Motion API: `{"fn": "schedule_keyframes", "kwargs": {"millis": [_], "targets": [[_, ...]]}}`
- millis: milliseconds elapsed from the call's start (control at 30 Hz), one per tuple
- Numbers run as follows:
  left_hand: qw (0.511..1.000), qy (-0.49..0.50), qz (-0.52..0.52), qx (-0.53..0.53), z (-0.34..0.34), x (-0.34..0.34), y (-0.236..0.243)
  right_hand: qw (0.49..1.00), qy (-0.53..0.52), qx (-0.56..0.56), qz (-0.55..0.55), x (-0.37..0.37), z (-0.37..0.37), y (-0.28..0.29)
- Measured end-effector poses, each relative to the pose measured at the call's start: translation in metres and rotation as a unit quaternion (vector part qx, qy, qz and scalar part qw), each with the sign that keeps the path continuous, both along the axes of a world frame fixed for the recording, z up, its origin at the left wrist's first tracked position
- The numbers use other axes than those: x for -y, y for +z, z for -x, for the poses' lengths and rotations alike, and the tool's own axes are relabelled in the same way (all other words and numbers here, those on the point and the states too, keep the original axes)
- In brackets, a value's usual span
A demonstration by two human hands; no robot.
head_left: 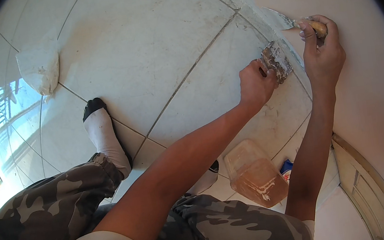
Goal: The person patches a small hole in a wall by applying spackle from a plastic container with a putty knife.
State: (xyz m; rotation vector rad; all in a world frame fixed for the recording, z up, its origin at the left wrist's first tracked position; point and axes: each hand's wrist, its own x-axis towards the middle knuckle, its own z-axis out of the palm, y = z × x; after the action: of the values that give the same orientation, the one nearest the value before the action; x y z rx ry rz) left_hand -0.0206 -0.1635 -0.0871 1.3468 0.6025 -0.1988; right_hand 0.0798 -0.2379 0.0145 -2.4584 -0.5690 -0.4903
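Note:
My right hand [325,53] is closed round the wooden handle of a putty knife [284,21]. Its wide blade lies against the foot of the wall, where the wall meets the tiled floor. Lower and to the left, my left hand [257,83] grips a flat scraper [280,61] thickly smeared with whitish and brown paste. My fingers hide most of its handle. The scraper is just above the floor or touching it, close to the wall; I cannot tell which.
A see-through plastic tub [256,172] with paste residue stands near my right knee, beside a blue and white packet [286,168]. A white bag-like object [39,69] is at the far left. My socked foot [102,133] rests on the tiles. A door [363,185] is at lower right.

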Motion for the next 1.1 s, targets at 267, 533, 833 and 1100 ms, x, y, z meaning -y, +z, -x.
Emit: {"fn": "schedule_keyframes", "kwargs": {"millis": [267,533,833,1100], "targets": [[1.000,-0.005,0.006,-0.006,0.000,0.001,0.004,0.999,0.005,0.011,0.049,-0.005,-0.001,-0.004],[1.000,-0.004,-0.015,-0.001,0.000,0.001,-0.002,1.000,0.020,0.022,0.000,-0.007,0.003,-0.003],[1.000,0.002,-0.006,-0.005,0.000,0.001,-0.001,1.000,-0.001,0.003,0.020,-0.003,0.000,-0.005],[1.000,0.002,0.001,-0.004,0.000,0.002,-0.002,0.999,-0.009,-0.012,0.033,-0.007,0.000,-0.009]]}}
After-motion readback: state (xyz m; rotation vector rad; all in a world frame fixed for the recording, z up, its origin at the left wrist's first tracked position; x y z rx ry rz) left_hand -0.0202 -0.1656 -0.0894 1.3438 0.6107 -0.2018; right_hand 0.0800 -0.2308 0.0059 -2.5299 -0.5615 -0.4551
